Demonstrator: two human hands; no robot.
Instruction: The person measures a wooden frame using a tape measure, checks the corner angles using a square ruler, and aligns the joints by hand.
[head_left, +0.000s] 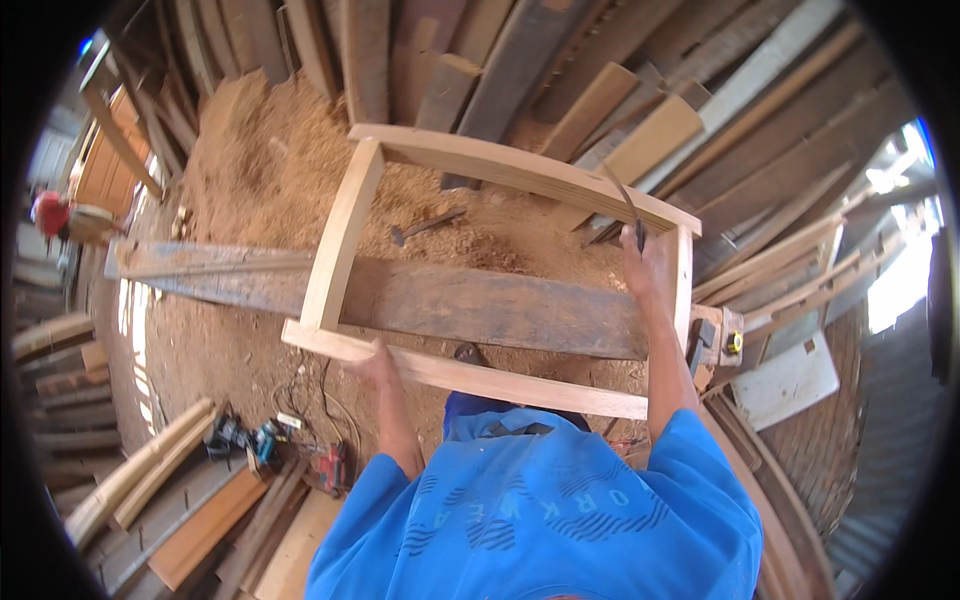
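Observation:
A rectangular frame of pale wood [332, 240] rests across a thick, worn plank [500, 305], its long rails jutting past the side pieces. My left hand [372, 368] is closed on the near rail, close to its left corner. Inside the far right corner, my right hand [645, 258] grips a thin-bladed tool [627, 195] with a dark handle. Its long narrow blade points up and left, across the far rail; seen nearly edge-on, its exact kind is unclear. A hammer [425, 228] lies on the sawdust, visible through the frame's opening.
Sawdust [250, 150] is heaped at the far left. Boards [650, 130] lean along the far side. Blue power tools [262, 440] and a red one [333, 466] lie near left with cables. A tape measure [735, 342] sits right. A person [52, 213] is far left.

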